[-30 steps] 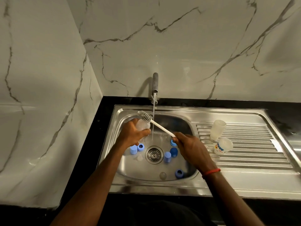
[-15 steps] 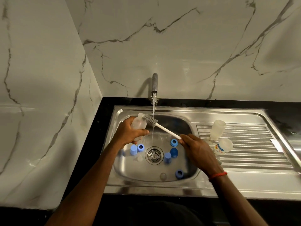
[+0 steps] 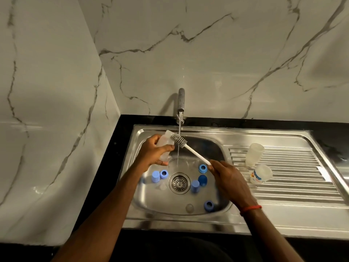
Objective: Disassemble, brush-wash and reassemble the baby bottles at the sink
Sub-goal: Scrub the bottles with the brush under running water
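Gripping a clear bottle (image 3: 163,144) over the sink (image 3: 207,222), the left hand (image 3: 153,155) angles its mouth toward the brush (image 3: 190,150), whose handle the right hand (image 3: 227,179) holds; bristles seemingly sit just outside.

White marble-look back wall (image 3: 226,53), grey veins streaking across it, meets a matching veined side wall (image 3: 47,110) in the corner on the left. Along their foot lies a glossy black stone countertop (image 3: 264,122). A grey metal tap (image 3: 181,99) stands at the back, and a thin stream of water (image 3: 178,156) falls straight down from it.
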A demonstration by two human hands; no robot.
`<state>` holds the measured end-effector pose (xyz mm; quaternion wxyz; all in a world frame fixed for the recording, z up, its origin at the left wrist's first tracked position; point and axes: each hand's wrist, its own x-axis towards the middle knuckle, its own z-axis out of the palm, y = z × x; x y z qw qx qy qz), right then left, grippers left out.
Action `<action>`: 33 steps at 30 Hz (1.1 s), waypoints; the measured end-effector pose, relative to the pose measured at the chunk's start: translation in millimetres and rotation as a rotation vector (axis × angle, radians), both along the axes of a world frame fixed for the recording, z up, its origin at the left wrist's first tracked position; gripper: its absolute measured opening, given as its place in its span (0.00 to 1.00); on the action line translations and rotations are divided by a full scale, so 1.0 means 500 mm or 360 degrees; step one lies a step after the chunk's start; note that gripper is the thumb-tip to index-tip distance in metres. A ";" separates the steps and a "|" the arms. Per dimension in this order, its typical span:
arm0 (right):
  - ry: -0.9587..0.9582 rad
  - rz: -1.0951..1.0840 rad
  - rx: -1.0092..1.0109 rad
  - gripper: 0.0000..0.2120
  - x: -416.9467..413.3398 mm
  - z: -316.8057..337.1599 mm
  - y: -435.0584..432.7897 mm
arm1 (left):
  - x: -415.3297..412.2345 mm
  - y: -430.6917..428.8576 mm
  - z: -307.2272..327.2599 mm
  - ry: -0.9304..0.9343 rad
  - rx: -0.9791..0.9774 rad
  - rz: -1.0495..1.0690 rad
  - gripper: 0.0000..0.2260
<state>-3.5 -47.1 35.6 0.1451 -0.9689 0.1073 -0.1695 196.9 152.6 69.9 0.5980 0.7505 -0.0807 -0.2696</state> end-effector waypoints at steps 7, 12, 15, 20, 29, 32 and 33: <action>-0.0036 -0.0006 0.0000 0.20 0.050 0.027 0.042 | -0.035 -0.033 -0.026 -0.0007 -0.0099 0.0138 0.12; 0.0113 -0.0041 0.0112 0.14 0.008 -0.005 -0.012 | -0.004 -0.003 -0.032 0.0168 -0.0194 0.0335 0.19; 0.0161 -0.0185 0.0242 0.15 0.032 -0.022 -0.034 | 0.002 0.006 -0.031 0.0155 -0.0146 0.0335 0.24; 0.0267 -0.0294 0.0251 0.12 0.130 -0.002 -0.030 | 0.003 -0.003 -0.043 0.0136 -0.0135 0.0315 0.31; 0.0279 -0.0261 0.0321 0.12 0.183 -0.007 -0.022 | 0.019 0.003 -0.049 -0.0038 -0.0020 0.0226 0.31; 0.0218 -0.0268 0.0323 0.12 0.172 -0.011 -0.022 | 0.021 0.002 -0.054 -0.0049 -0.0074 0.0194 0.20; 0.0203 -0.0265 0.0306 0.12 0.167 -0.014 -0.023 | 0.019 0.000 -0.052 -0.0045 -0.0102 0.0183 0.16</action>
